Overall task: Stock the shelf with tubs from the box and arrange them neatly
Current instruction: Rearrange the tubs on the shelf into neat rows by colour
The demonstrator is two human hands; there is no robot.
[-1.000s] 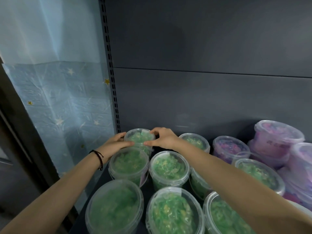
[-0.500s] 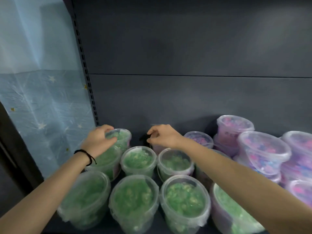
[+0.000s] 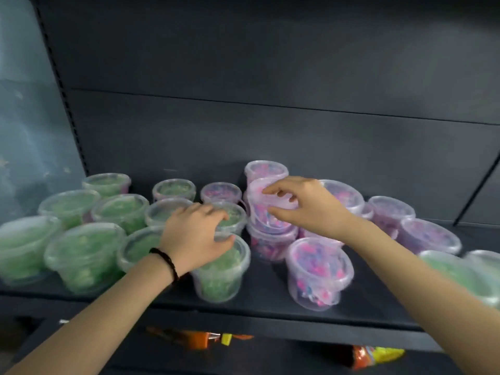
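Step in hand: arranging, judged from the layout; tubs already stand on the shelf (image 3: 270, 296) and both hands work among them, while the box is not in view.
Left hand (image 3: 193, 234): rests palm down across the green tubs at the middle of the shelf, fingers spread and loosely curled over the lid rim of the front green tub (image 3: 220, 269); it presses or steadies, and does not wrap any tub.
Right hand (image 3: 305, 205): reaches the stacked pink tub (image 3: 266, 209), which sits tilted on top of another pink tub; thumb below and fingers above are parted around its lid edge, touching but not yet clamped as far as the blur allows.
Next move, as a judgement: the tilted pink tub needs a firm pinch at the rim, a lift clear of the tub beneath, and a level setting down in the open gap beside the front pink tub (image 3: 319, 274); the left hand would need to hold the green row so it does not slide.
Green tubs: about ten on the left and centre, in three loose rows, plus one or two blurred ones at the far right edge.
Pink tubs: about ten, clustered centre to right, some stacked; those behind the right hand are partly hidden, so the count is rough.
Lower shelf: two orange and yellow packets (image 3: 200, 338), blurred.
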